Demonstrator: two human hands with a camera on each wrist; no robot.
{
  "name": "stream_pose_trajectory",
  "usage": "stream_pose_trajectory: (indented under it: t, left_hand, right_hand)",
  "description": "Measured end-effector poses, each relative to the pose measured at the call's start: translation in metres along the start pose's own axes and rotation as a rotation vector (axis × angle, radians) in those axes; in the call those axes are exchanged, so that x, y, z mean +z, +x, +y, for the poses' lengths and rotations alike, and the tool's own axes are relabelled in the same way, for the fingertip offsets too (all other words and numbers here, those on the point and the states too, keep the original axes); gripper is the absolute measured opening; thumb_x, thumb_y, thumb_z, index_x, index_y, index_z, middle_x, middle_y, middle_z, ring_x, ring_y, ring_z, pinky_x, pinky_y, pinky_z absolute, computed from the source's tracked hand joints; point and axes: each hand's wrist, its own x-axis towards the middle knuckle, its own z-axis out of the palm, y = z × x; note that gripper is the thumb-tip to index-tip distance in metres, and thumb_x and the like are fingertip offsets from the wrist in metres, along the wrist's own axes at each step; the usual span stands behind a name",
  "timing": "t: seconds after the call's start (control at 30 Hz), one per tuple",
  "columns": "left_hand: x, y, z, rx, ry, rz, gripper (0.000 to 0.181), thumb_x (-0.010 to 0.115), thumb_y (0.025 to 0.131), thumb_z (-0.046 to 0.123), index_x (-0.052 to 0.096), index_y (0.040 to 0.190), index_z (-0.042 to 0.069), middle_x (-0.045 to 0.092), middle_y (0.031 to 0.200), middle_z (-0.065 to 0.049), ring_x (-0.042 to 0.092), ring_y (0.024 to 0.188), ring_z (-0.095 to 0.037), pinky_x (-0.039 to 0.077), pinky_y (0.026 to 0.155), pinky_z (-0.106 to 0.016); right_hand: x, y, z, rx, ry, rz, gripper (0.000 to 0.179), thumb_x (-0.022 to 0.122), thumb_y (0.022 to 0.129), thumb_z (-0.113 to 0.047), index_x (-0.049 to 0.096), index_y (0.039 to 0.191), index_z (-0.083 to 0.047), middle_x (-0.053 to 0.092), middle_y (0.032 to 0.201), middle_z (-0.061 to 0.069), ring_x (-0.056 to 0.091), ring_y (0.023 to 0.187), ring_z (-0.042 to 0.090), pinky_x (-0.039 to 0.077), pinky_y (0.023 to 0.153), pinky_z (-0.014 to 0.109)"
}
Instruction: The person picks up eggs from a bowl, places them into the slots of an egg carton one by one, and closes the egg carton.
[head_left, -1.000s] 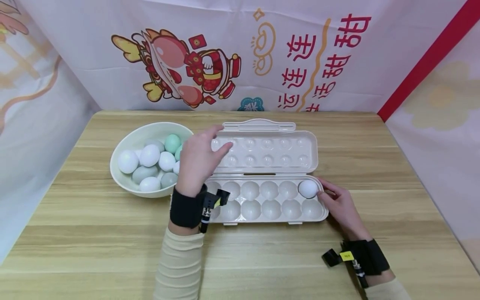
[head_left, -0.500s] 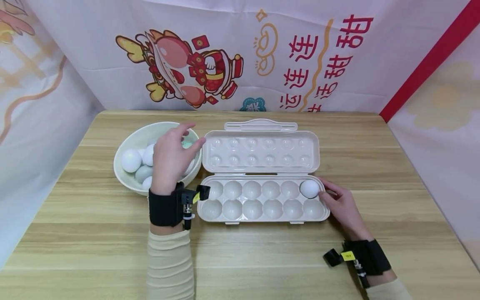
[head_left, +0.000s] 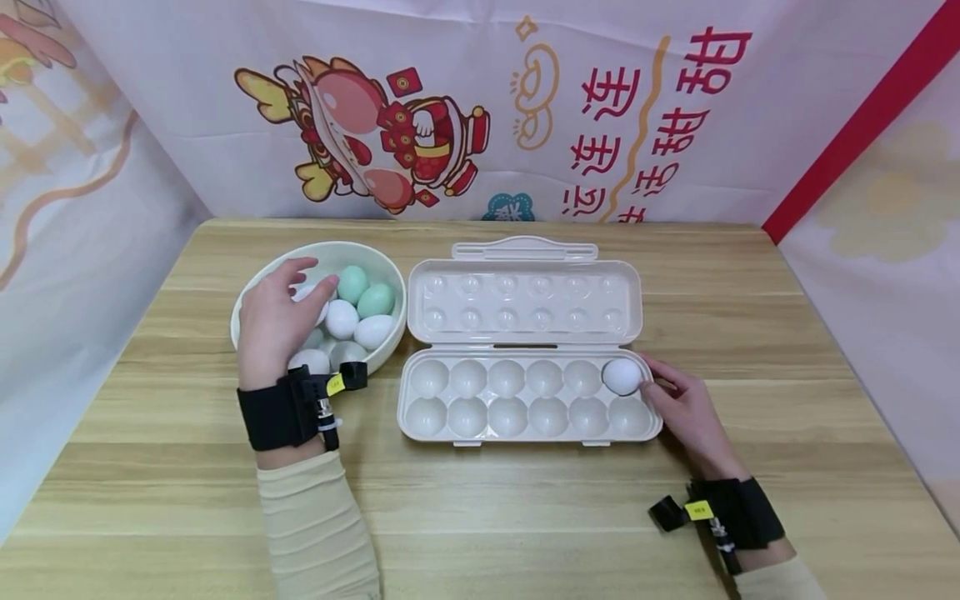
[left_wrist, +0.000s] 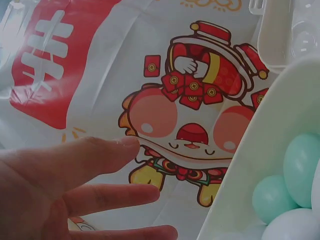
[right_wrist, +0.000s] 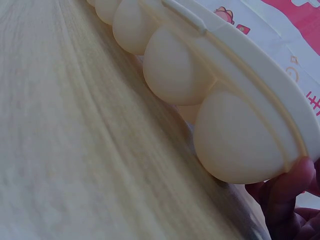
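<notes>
My left hand (head_left: 273,321) hovers over the left side of a cream bowl (head_left: 330,255), fingers parted and nothing between them. In the bowl lie white eggs (head_left: 342,320), grey ones and mint-green eggs (head_left: 376,301); some are hidden by the hand. The left wrist view shows the thumb and fingers extended beside the bowl wall (left_wrist: 280,110). With its lid laid back, a white plastic egg box (head_left: 507,379) has one white egg (head_left: 622,377) in its far right cup. My right hand (head_left: 690,412) grips the box's right end, thumb at the rim (right_wrist: 297,135).
Both containers stand on a wood-grain table (head_left: 525,517). Behind it hangs a white printed cloth (head_left: 525,183) with a cartoon figure. Black camera straps (head_left: 277,417) circle both wrists.
My left hand has moved left from over the egg box's lid to the bowl, uncovering the box's left cups. The right hand stays at the box's right end.
</notes>
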Motion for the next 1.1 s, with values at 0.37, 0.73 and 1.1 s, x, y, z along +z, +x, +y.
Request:
stream_pose_trajectory:
  t: [0.37,0.73,1.1]
  left_hand:
    - [-0.006,0.006,-0.018,-0.018,0.051,-0.115,0.060,0.043,0.093,0.043,0.038,0.136,0.002,0.037,0.136,-0.034,0.033,0.122,-0.049,0.029,0.098,-0.061]
    - [-0.013,0.025,-0.018,0.022,0.158,-0.239,0.061,0.043,0.093,0.042,0.036,0.136,0.000,0.040,0.134,-0.034,0.038,0.117,-0.048,0.033,0.094,-0.061]
    - [-0.026,0.061,-0.013,0.117,0.511,-0.541,0.059,0.050,0.091,0.035,0.037,0.134,-0.002,0.042,0.133,-0.034,0.043,0.114,-0.046,0.034,0.095,-0.062]
  right_hand:
    - [0.004,0.001,0.003,-0.005,0.004,-0.009,0.043,0.051,0.093,-0.016,0.044,0.134,-0.002,0.045,0.133,0.026,0.052,0.099,-0.002,0.048,0.074,0.012]
    - [-0.006,-0.008,0.005,0.005,-0.028,-0.005,0.043,0.051,0.094,-0.016,0.044,0.134,-0.003,0.052,0.123,-0.003,0.052,0.098,-0.004,0.049,0.072,0.013]
    - [0.002,-0.003,-0.001,-0.019,0.011,-0.012,0.043,0.051,0.093,-0.013,0.043,0.133,0.000,0.052,0.120,-0.011,0.053,0.096,-0.005,0.050,0.070,0.013]
